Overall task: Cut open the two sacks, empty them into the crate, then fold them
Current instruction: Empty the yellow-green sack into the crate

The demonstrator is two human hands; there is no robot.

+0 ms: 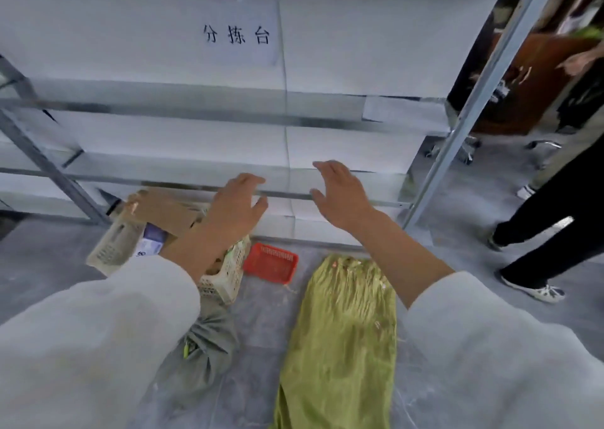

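Note:
A flat, crumpled green sack (340, 340) lies on the grey floor in front of me, its far end near the shelf base. Left of it sits a grey sack (209, 340), bunched and partly under my left sleeve. A cream perforated crate (225, 278) stands at the far left with cardboard and a box in it. My left hand (237, 204) hovers above the crate, fingers spread, holding nothing. My right hand (341, 193) hangs open in the air beyond the green sack, also holding nothing.
A small red basket (271, 263) sits between the crate and the green sack. A metal shelf frame (470, 101) covered in white sheets with a paper label (237, 34) rises ahead. Another person's legs (552, 219) stand at the right.

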